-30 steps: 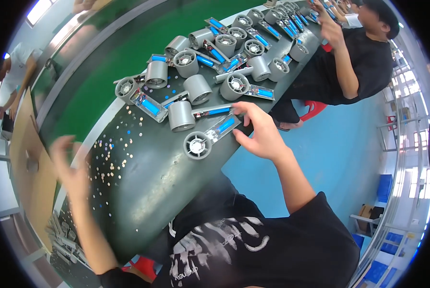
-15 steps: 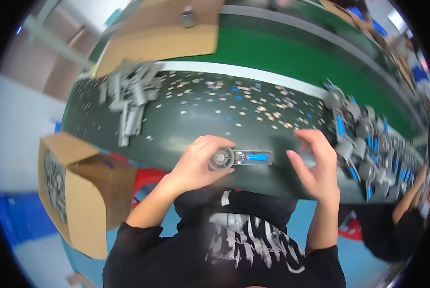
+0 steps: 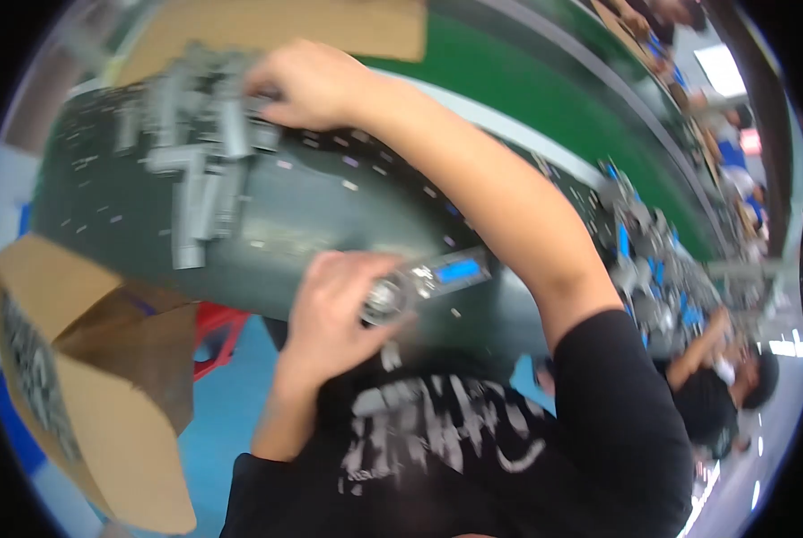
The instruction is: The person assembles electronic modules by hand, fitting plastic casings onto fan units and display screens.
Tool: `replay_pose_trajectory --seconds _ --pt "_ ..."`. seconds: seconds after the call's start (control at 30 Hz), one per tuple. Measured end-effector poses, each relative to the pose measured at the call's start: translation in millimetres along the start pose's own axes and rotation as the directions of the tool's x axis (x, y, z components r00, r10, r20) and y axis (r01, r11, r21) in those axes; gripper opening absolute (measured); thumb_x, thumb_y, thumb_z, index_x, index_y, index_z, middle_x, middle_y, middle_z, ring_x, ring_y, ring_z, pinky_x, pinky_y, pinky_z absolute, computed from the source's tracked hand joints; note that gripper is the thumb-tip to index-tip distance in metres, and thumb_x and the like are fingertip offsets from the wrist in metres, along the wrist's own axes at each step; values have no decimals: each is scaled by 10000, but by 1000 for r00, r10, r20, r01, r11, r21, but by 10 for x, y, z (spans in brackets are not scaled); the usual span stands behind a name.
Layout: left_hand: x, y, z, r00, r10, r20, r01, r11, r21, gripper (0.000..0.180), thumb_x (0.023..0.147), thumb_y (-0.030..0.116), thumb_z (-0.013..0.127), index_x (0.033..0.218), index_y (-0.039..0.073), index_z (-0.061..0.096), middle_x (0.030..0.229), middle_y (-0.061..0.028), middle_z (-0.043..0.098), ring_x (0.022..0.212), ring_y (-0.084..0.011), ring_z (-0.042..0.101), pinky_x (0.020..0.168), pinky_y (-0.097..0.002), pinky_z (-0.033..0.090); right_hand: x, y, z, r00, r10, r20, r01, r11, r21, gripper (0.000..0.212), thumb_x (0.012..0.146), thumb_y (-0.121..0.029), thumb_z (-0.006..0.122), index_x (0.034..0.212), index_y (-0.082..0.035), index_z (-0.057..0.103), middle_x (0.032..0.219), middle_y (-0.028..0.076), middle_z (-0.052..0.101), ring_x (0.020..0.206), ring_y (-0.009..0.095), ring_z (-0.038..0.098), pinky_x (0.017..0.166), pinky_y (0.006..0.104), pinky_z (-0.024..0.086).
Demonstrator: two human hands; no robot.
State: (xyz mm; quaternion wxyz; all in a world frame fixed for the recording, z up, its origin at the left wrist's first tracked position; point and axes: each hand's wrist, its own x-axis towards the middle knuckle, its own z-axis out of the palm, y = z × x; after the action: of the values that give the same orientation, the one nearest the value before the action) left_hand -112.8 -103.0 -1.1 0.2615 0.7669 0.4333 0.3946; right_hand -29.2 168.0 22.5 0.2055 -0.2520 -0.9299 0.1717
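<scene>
Held part: a grey device with a blue label sits in the left hand, fingers closed over its round metal end, the labelled end sticking out to that hand's right, just above the near edge of the desk.
Left hand: clamped on the device; half a second ago both hands were on it at the desk edge, now it carries the piece alone.
Right hand: has left the device and stretched across to the far left, fingers curled down onto the pile of grey parts; whether it has closed on one I cannot tell.
What the change means: by my judgement one hand steadies the device while the other fetches a grey piece to go with it.
Count, devices: one in hand; a crowded batch of finished devices lies well off to the right of both hands, too blurred to count.
Count, grey parts: one loose heap, over a dozen pieces, exact number unclear.
Count, boxes: one open cardboard box below-left of the left hand, another cardboard sheet beyond the right hand.
Others: a co-worker sits at the right.
</scene>
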Motion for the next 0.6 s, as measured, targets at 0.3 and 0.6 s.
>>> replay_pose_trajectory --seconds 0.3,0.6 --pt "39 -90 64 999 -25 43 26 999 -36 665 678 72 1006 1289 59 742 1237 -119 817 1123 -347 752 1008 -460 557 -1212 -113 -727 854 233 -466 -203 972 115 454 810 -262 833 1226 -82 808 1059 148 817 1006 318 800 862 469 640" --pt "31 -79 129 998 -47 34 49 996 -73 698 661 52 1019 1296 80 731 1228 -110 824 1120 -344 786 967 -445 589 -3635 -571 -934 595 778 -202 -627 607 488 467 806 84 906 1250 -29 818 1489 133 618 1263 217 697 978 347 607"
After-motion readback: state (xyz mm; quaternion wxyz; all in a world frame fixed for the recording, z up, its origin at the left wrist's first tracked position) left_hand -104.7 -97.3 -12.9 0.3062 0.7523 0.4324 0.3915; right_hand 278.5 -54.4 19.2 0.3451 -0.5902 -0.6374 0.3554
